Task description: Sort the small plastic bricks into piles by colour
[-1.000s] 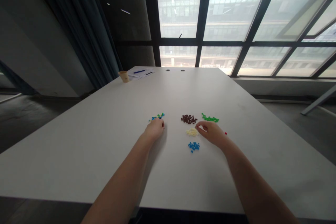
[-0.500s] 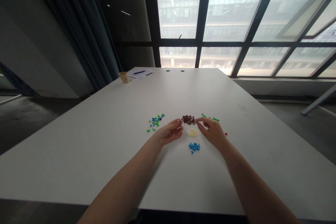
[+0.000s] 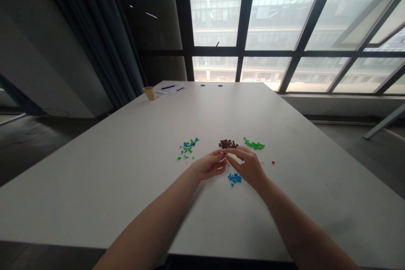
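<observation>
Just below the centre of the frame, a small dark piece (image 3: 225,153) is pinched between thumb and fingers of the left hand (image 3: 209,166), palm turned inward; the right hand (image 3: 249,166) is arched against it, its own grip impossible to tell. The white table (image 3: 126,185) is backed by windows (image 3: 272,8) at upper right and a dark blue curtain (image 3: 85,21) at upper left.

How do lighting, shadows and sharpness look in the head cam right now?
Head view: windows bright and washed out, curtain sunk in gloom; head view: soft shadow on the table beside the left forearm; head view: brown pieces lack fine detail, and what sits where the left hand and right hand meet is too small to identify.
</observation>
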Motion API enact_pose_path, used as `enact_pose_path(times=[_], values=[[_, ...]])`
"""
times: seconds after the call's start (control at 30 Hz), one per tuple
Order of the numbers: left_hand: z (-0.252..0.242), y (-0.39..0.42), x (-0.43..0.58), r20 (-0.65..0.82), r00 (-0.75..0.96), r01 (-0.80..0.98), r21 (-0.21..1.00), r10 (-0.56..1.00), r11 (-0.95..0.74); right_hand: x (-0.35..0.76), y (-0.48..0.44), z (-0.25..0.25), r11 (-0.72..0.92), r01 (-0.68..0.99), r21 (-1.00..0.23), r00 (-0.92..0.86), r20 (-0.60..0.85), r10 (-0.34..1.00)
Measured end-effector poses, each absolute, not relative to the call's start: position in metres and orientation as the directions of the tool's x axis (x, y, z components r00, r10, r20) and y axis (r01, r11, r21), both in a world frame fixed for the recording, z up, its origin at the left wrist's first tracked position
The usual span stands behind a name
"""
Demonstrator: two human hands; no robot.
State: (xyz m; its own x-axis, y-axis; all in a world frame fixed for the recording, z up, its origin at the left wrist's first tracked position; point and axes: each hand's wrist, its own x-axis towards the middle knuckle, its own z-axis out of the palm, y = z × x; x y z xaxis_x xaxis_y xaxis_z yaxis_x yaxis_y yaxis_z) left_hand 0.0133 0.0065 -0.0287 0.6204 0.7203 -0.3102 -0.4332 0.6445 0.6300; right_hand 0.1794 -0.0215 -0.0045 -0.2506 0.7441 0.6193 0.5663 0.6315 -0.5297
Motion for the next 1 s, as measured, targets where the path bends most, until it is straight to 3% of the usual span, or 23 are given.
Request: enact_pose_path(times=[0.2,0.27,0.33,0.37,0.43,0.5,0.57,0.73,1.0], values=[[-0.020,0.004,0.017,-0.318,0.529,-0.273,0.814,0.787,0.513,0.181,-0.018,-0.004,0.614,0.641,-0.461,-0.298,0.587,0.753],[-0.015,0.007,0.012,-0.301,0.434,-0.107,0.919,0.849,0.380,0.191,-0.017,0.002,0.570,0.671,-0.475,-0.294,0.535,0.792],[-0.010,0.013,0.001,-0.214,0.281,0.181,0.969,0.936,0.168,0.211,-0.015,0.008,0.478,0.709,-0.519,-0.271,0.425,0.864],[-0.008,0.016,-0.006,-0.130,0.198,0.359,0.932,0.972,0.052,0.224,-0.013,0.011,0.398,0.745,-0.536,-0.251,0.328,0.911],[-0.004,0.020,-0.021,-0.022,0.103,0.664,0.746,0.994,-0.052,0.252,-0.011,0.012,0.243,0.816,-0.524,-0.222,0.104,0.969],[-0.002,0.023,-0.034,-0.062,0.093,0.803,0.595,0.994,-0.038,0.275,-0.007,0.007,0.160,0.843,-0.513,-0.245,-0.101,0.964],[-0.001,0.025,-0.043,-0.125,0.122,0.848,0.528,0.985,-0.038,0.286,-0.004,-0.001,0.123,0.836,-0.534,-0.273,-0.212,0.939],[-0.001,0.024,-0.053,-0.204,0.104,0.894,0.448,0.973,-0.001,0.275,0.002,-0.016,0.150,0.761,-0.631,-0.388,-0.258,0.885],[-0.009,0.021,-0.053,-0.208,0.061,0.894,0.446,0.976,0.039,0.269,0.004,-0.015,0.167,0.761,-0.626,-0.394,-0.242,0.887]])
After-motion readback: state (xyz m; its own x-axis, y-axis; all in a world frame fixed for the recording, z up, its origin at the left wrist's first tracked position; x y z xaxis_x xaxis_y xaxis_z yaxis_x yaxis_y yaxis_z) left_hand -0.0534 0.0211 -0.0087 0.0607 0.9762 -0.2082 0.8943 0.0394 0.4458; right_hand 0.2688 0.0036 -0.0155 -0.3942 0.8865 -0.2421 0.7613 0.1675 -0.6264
